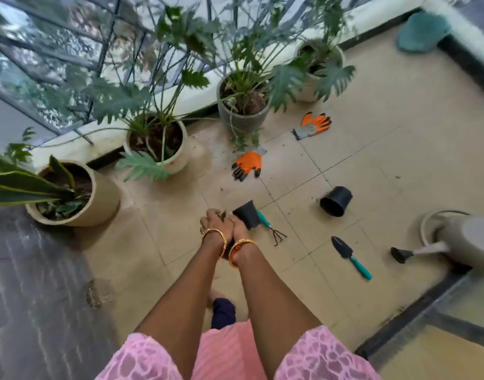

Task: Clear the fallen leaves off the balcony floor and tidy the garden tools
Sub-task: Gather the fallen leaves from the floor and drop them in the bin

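My left hand [214, 222] is closed around a small clump of dry leaves [223, 214]. Pressed against it, my right hand [239, 227] grips a small black plastic pot [247, 215], tilted with its mouth toward the leaves. On the tiled floor [386, 160] lie a teal-handled hand rake [272, 229], a teal-handled trowel [350, 256], a second black pot [336, 201] on its side, and two orange gloves, one near [247, 165] and one further back [313, 124].
A beige watering can [460, 239] lies at the right. Several potted plants line the railing: a snake plant [70, 193], two beige pots [155, 144] [317, 69] and a grey pot [242, 105]. A teal cloth [420, 31] sits at the far corner. A dirt patch [98, 293] marks the floor.
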`<state>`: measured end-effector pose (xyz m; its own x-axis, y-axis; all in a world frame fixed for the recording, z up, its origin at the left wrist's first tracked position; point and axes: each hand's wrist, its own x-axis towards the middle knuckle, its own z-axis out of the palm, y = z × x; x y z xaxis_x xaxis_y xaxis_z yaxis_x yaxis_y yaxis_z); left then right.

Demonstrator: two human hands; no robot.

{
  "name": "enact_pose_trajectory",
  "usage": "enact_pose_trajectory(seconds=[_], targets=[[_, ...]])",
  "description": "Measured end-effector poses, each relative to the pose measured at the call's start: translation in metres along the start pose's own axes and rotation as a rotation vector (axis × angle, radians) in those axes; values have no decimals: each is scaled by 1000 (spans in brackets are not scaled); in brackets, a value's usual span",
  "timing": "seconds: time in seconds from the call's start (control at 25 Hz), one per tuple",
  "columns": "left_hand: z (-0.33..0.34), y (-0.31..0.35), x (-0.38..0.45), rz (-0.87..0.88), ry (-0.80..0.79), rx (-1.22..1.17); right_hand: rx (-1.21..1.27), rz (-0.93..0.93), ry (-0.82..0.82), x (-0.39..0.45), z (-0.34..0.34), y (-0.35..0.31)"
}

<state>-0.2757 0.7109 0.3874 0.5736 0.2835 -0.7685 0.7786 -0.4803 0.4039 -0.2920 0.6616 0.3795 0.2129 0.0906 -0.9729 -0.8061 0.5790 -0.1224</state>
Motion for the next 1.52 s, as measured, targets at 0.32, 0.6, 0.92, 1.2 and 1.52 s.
enact_pose_trajectory(seconds=[0.32,0.6,0.92,1.2,1.52], targets=[[57,123,-104,23,-447,-247,176,-359,289,-122,-80,-98],[107,204,-155,119,-588,-96,397,-540,372,-200,-130,-155],[126,276,-226,215,-660,57,675,-580,382,-222,-176,-212],[224,351,-244,248,-659,112,731,-605,434,-220,-268,-300],[339,445,-288,240,-714,78,597,-696,540,-245,-384,-406]])
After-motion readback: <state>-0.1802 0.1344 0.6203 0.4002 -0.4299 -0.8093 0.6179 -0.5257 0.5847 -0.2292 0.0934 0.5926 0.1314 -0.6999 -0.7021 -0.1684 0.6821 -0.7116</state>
